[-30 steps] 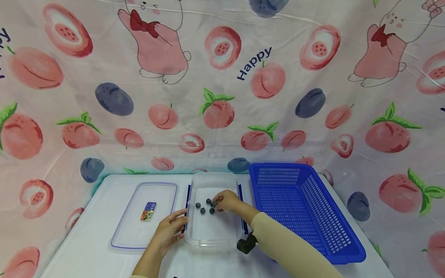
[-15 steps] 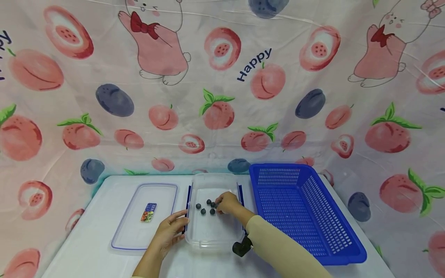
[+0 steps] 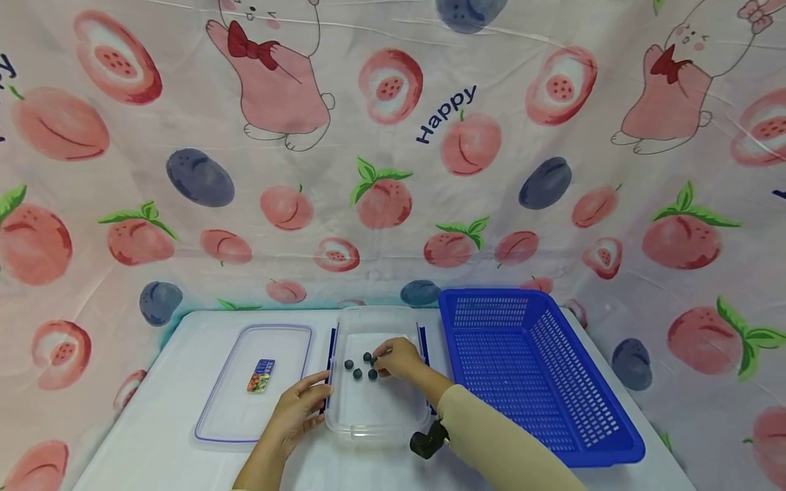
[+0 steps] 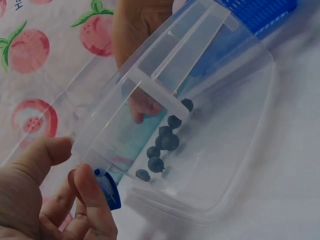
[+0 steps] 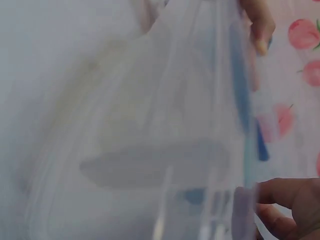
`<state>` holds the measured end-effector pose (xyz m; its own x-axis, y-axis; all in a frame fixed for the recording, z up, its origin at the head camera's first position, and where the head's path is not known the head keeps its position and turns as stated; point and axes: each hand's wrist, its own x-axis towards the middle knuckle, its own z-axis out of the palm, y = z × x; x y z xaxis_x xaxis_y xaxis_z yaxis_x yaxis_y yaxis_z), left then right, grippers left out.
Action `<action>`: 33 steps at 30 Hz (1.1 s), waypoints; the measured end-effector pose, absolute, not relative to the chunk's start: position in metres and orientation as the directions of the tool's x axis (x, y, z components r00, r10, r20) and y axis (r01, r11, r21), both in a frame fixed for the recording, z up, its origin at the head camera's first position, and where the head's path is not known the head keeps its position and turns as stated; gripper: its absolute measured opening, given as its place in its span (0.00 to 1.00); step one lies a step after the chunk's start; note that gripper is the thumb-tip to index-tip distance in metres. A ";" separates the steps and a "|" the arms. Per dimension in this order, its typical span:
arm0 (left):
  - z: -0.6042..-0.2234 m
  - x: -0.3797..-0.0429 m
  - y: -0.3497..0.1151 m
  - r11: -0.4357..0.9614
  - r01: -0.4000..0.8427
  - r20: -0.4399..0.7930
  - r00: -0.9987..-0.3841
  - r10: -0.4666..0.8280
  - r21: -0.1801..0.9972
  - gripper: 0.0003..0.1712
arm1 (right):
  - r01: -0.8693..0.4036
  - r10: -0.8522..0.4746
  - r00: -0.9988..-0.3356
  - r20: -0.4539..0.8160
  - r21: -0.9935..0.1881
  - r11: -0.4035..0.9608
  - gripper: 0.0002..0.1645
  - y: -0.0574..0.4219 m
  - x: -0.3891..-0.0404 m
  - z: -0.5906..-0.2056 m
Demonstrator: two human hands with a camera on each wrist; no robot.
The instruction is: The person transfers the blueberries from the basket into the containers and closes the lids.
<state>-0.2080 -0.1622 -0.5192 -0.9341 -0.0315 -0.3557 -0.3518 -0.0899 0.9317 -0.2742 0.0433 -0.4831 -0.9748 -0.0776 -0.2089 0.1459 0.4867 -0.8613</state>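
Note:
A clear plastic box (image 3: 377, 412) with dark blue side latches stands on the white table. Several blueberries (image 3: 357, 374) lie on its floor; the left wrist view shows these blueberries (image 4: 170, 141) through the box wall. My left hand (image 3: 297, 411) grips the box's left side, its thumb at the rim and its fingers by a blue latch (image 4: 107, 189). Inside the box, my right hand (image 3: 399, 359) reaches over from the right, bent fingertips right at a blueberry (image 3: 372, 362). I cannot tell whether they pinch it. The right wrist view is blurred, with the right hand (image 5: 290, 202) at lower right.
A clear lid (image 3: 215, 409) with a blue seal and a small colourful label (image 3: 260, 376) lies to the left. On the right stands a blue slotted basket (image 3: 604, 447). A fruit-print cloth (image 3: 381, 102) hangs behind the table (image 3: 153, 416).
My right hand pulled back slightly to the right, then moved left again to the blueberries. My left hand stays on the box.

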 end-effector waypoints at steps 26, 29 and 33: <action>-0.505 -0.199 -0.200 -0.064 -0.245 -0.253 -0.946 -0.203 0.967 0.29 | -0.156 -0.257 -0.962 0.094 -0.959 0.236 0.09 -0.019 -0.212 -0.451; -0.496 -0.198 -0.214 -0.041 -0.154 -0.159 -0.925 -0.345 0.987 0.25 | -0.180 -0.252 -0.959 0.133 -0.968 0.173 0.11 -0.036 -0.206 -0.452; -0.489 -0.198 -0.239 0.056 -0.031 0.000 -0.878 -0.479 0.998 0.21 | -0.203 -0.252 -0.952 0.172 -0.974 0.101 0.15 -0.063 -0.194 -0.457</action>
<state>-0.1976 -0.2388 -0.4891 -0.8776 -0.4793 0.0001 -0.0307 0.0564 0.9979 -0.1940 -0.0634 -0.4572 -0.9524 -0.2519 0.1719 -0.2026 0.1014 -0.9740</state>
